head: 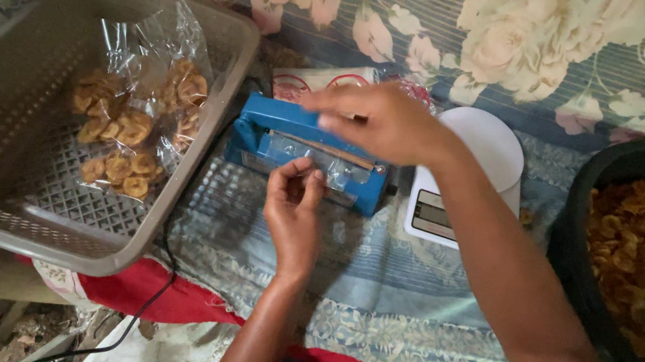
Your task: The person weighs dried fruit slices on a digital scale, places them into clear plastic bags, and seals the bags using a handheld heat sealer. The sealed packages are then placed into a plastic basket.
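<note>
The right hand [382,120] lay flat over the blue heat sealer [304,151], fingers together; the left hand [292,208] pinched 1 clear bag [334,172] there. Keeping the film taut looked wise.

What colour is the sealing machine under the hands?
The sealing machine is bright blue, seen clearly from the head camera.

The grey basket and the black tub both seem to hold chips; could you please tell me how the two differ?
The grey basket is rectangular with perforated walls; the black tub is rounded and solid. The basket's chips sit sealed in clear bags; the tub's lie loose in a heap. The basket sits left of the blue sealer, the tub at the right. Both hold golden fried chips.
</note>
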The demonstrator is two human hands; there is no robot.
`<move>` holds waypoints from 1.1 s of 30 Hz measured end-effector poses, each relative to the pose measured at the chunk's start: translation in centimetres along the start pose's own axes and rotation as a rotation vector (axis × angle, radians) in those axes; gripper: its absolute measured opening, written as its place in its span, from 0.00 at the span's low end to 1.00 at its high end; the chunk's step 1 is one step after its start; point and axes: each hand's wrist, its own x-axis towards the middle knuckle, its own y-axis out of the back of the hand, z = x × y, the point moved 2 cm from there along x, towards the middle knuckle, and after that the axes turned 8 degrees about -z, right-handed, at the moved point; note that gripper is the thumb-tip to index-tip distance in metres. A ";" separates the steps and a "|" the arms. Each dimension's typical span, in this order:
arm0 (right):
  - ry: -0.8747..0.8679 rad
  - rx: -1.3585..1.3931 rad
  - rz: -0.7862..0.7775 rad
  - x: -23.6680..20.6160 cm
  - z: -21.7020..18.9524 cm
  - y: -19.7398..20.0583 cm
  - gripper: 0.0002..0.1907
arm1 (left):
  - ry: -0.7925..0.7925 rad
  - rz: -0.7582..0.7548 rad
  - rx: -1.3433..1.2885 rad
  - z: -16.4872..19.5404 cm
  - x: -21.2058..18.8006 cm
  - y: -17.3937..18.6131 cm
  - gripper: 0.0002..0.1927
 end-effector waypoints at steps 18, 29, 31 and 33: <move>-0.223 1.060 -0.007 -0.4 12.5 -1.6 0.24 | -0.019 -0.027 -0.128 0.2 -0.3 -0.2 0.10; -0.155 0.873 0.178 0.2 9.8 -0.1 0.26 | -0.007 -0.072 -0.123 1.0 -0.3 -0.5 0.09; -0.148 1.008 0.147 0.1 10.1 -0.3 0.26 | 0.000 -0.063 -0.087 1.2 -0.2 -0.5 0.08; -0.112 1.058 0.120 0.1 10.1 -0.5 0.27 | 0.007 -0.055 -0.068 1.4 -0.2 -0.5 0.08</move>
